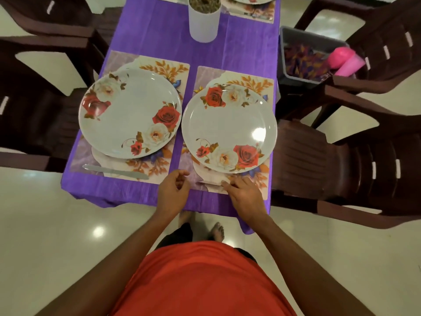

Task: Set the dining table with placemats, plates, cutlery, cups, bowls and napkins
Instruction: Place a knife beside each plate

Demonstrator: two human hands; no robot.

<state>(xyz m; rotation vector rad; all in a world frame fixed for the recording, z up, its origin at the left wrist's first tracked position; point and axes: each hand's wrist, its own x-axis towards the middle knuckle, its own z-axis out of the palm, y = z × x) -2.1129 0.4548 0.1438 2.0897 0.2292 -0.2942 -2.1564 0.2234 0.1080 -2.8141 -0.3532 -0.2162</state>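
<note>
Glossy pale floor tiles [45, 224] are seen around a bench [136, 30] covered with a purple cloth and flanked by dark brown plastic chairs [319, 156]. Two floral rectangular mats are laid side by side at mid-frame, the left placemat [157, 65] and the right placemat [205, 74]. Each is topped by a round white plate printed with red roses: the left plate [129, 115] and the right plate [227, 128]. A flat steel table knife [116, 172] is laid along the lower edge of the left placemat. A second steel knife [208, 183] is seen on the right placemat, just below the right plate. The fingertips of the right hand [245, 197] are laid on its end; whether it is pinched cannot be told. The left hand [174, 190] is held just beside, over the cloth, fingers loosely curled, nothing held. At upper right, a grey plastic tub [307, 37] with patterned cloths [300, 60] and pink plastic cups [346, 61] is set on a chair. A white cylindrical pot [204, 23] is placed at top centre.
</note>
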